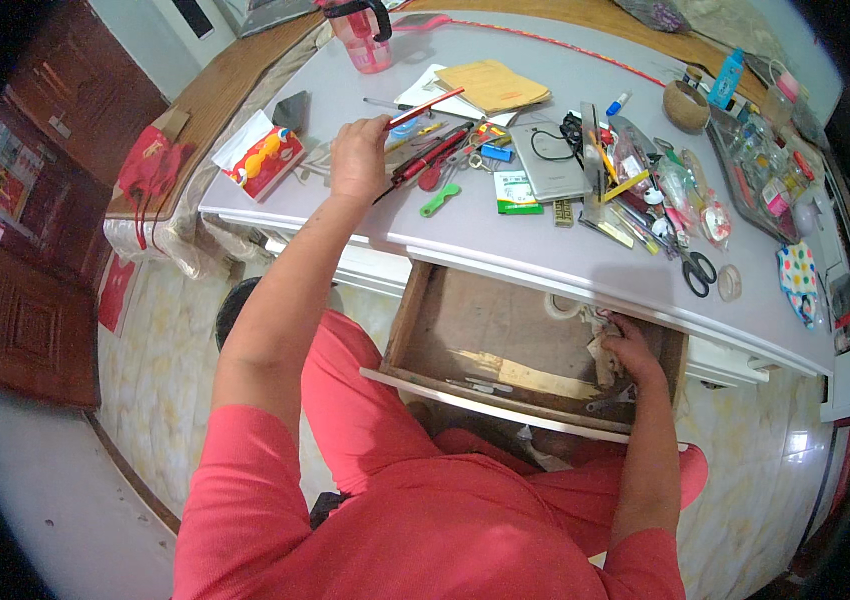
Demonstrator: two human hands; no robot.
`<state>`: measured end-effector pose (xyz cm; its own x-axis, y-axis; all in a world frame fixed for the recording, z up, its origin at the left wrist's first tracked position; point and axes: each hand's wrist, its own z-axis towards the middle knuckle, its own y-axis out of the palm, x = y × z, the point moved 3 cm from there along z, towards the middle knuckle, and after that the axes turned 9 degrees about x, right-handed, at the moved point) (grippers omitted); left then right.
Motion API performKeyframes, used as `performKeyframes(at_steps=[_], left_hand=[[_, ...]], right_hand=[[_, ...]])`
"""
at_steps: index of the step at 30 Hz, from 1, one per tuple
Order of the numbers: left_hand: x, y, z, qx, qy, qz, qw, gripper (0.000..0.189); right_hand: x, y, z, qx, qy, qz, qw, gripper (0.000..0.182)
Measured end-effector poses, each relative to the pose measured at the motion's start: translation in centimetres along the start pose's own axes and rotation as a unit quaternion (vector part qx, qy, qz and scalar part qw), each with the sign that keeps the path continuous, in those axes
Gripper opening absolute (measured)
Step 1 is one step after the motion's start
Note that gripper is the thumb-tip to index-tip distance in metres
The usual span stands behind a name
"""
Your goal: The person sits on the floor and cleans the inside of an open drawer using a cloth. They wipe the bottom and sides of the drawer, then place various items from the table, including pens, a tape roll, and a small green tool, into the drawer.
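My left hand [361, 159] is raised over the left part of the desk, its fingers closed on a red-and-white pencil or pen [428, 106]. Below and beside it lie several dark and red pens [432, 159] and a green plastic clip-like piece [440, 201]. Inside the pulled-out wooden drawer [492, 307], my right hand [629, 349] grips a crumpled pale wad of paper or cloth [605, 361] near the right wall. A roll of tape [561, 305] lies just left of that hand. Along the drawer's front are a yellowish strip [537, 373] and small metal pieces [486, 386].
Brown envelopes [492, 84], a silver tablet-like device [551, 166], black-handled scissors [698, 271] and a heap of stationery [642, 195] cover the desk [365, 202]. A tissue pack [260, 157] and pink cup [365, 45] stand left. A bottle tray [747, 180] stands right.
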<state>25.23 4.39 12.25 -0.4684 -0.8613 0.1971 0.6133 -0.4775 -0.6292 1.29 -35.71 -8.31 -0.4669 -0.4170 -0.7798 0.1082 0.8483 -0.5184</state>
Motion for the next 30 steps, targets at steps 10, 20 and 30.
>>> performKeyframes(at_steps=[10, 20, 30], left_hand=[[7.8, -7.8, -8.4, -0.501, 0.038, -0.395, 0.770, 0.027], [8.5, 0.4, -23.5, -0.559, -0.423, -0.372, 0.609, 0.022], [7.2, 4.9, -20.7, -0.411, -0.082, -0.031, 0.908, 0.045]], right_hand=[[-0.3, 0.0, -0.4, -0.015, -0.002, -0.046, 0.999, 0.067], [1.5, 0.1, 1.3, -0.019, -0.063, -0.067, 0.996, 0.070], [-0.1, 0.2, 0.0, 0.016, -0.038, -0.047, 0.998, 0.064]])
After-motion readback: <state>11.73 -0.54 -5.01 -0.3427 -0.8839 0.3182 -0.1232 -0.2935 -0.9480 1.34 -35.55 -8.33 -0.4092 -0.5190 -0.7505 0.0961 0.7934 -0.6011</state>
